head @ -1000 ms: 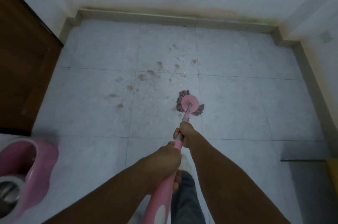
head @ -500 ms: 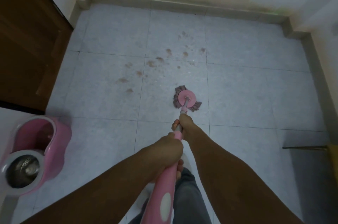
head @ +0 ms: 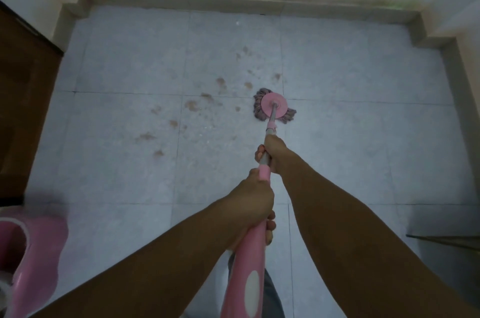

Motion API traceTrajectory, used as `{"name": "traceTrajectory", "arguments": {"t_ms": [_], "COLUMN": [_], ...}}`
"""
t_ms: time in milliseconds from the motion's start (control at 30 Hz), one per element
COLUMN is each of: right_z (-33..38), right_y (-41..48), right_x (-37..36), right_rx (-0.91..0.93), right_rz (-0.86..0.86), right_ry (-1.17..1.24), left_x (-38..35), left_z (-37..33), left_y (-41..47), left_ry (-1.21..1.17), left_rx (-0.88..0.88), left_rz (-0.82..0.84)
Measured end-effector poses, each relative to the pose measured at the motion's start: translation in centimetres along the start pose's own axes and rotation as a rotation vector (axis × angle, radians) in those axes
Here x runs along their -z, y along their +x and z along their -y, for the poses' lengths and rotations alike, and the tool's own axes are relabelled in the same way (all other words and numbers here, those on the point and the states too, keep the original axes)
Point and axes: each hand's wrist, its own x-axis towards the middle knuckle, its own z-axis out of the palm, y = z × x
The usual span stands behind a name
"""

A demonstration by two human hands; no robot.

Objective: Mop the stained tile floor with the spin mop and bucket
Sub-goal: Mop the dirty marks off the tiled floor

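Spin mop (head: 274, 106): long rigid pole, pink grip section nearest the body, soft grey fringe under a pink disc. Head lies flat on the tile floor (head: 363, 115), just ahead of the right hand (head: 270, 154). Right hand wrapped round the metal shaft; left hand (head: 255, 203) clenched on the pink grip behind it. Judged light, easily steered by a spaced two-hand hold. Brown stains (head: 192, 104): forward-left of both hands. Pink bucket (head: 33, 252): far left, partly cropped.

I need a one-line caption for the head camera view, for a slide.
Both hands, left hand and right hand, grip the pink spin mop beside brown stains on the tile floor.
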Motion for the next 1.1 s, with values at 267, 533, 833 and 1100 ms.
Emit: {"name": "traceTrajectory", "arguments": {"t_ms": [267, 533, 833, 1100], "right_z": [17.4, 21.0, 11.7, -1.2], "right_y": [8.6, 12.8, 7.0, -2.9], "right_x": [-0.1, 0.5, -1.9, -4.5], "right_rx": [0.05, 0.021, -0.074, -0.082], "right_rz": [-0.01, -0.017, 0.003, -0.002], "right_ry": [-0.046, -0.066, -0.076, -0.039], "left_x": [-3.9, -5.4, -1.7, 4.0], "left_z": [-17.2, -21.6, -13.7, -1.9], "left_y": [6.8, 10.2, 4.8, -3.5], "left_ry": [0.036, 0.047, 0.008, 0.042], "left_rx": [-0.132, -0.1, 0.012, 0.059], "left_rz": [0.063, 0.052, -0.024, -0.01]}}
